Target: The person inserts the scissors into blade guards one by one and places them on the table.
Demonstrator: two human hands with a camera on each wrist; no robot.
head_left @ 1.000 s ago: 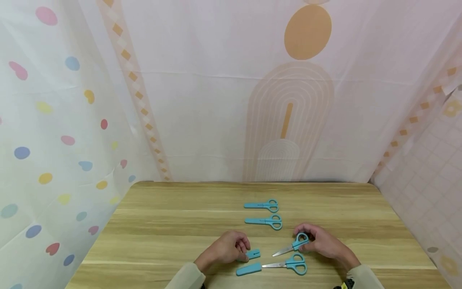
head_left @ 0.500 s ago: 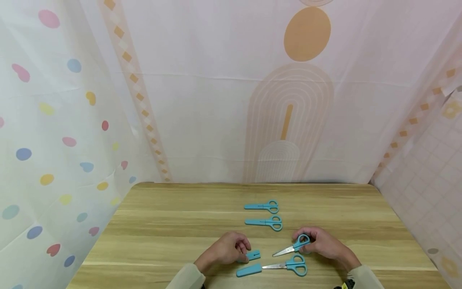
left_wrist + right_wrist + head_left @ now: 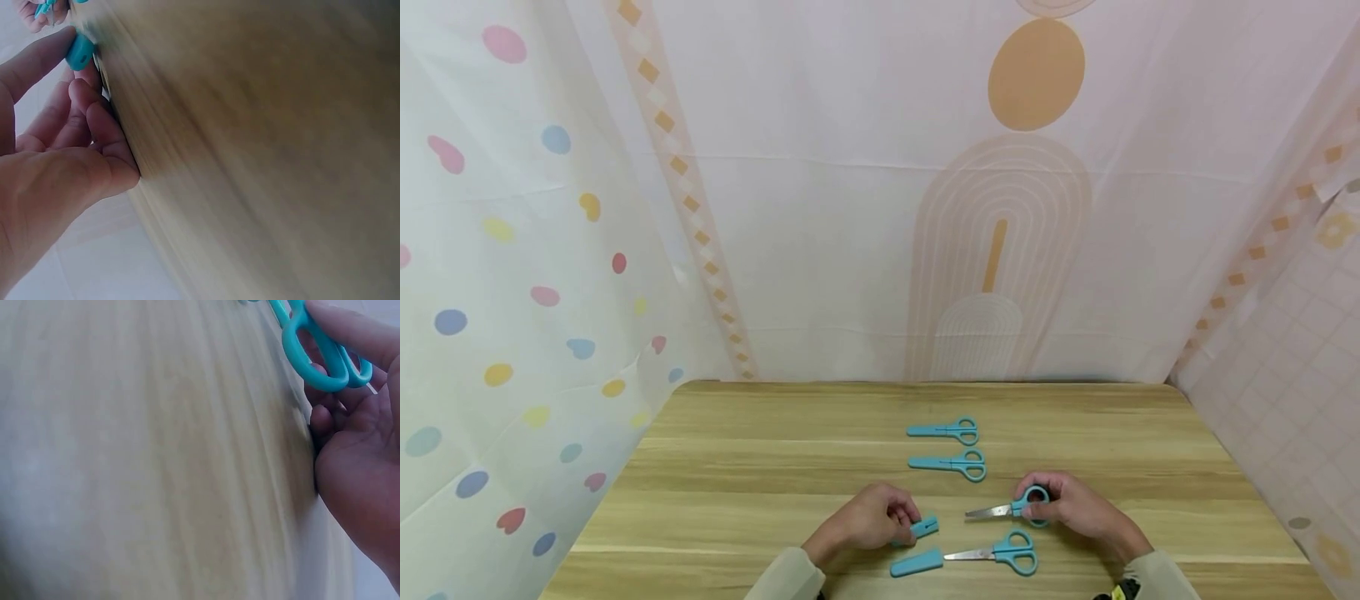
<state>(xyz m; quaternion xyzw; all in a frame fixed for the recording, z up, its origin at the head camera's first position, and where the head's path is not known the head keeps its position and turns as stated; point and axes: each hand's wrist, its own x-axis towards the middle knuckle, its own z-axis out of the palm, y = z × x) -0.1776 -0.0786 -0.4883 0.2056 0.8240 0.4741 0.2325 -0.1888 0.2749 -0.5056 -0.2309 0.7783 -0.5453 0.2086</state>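
Pale printed curtains (image 3: 820, 250) hung behind a wooden table (image 3: 737, 492). Head view: left hand (image 3: 872, 517) pinched a blue cover (image 3: 927, 527), slotted end turned toward the right hand (image 3: 1071, 507), which gripped the bare scissors (image 3: 1019, 507) by the handle, blades pointing left, tip near the blue cover but apart from it. Nearer the person lay the uncovered second pair (image 3: 1004, 551), its tip just beside the end of a loose cover (image 3: 917, 562); contact could not be told. Farther off, the back pair (image 3: 943, 431) and the middle pair (image 3: 943, 462) both lay sheathed. Left wrist view: blue cover held near the fingertips, remaining fingers curled beneath, close to the tabletop. Right wrist view: thumb lay along the handle loops (image 3: 326, 384), fingers folded behind; blades mostly out of frame. Judged risks: should the hands meet out of line, the tip might catch the rim of the blue cover or slip past it toward the left fingertips; the small pinch could let the cover twist under a push; a low sweep of the right hand could knock the second pair askew.
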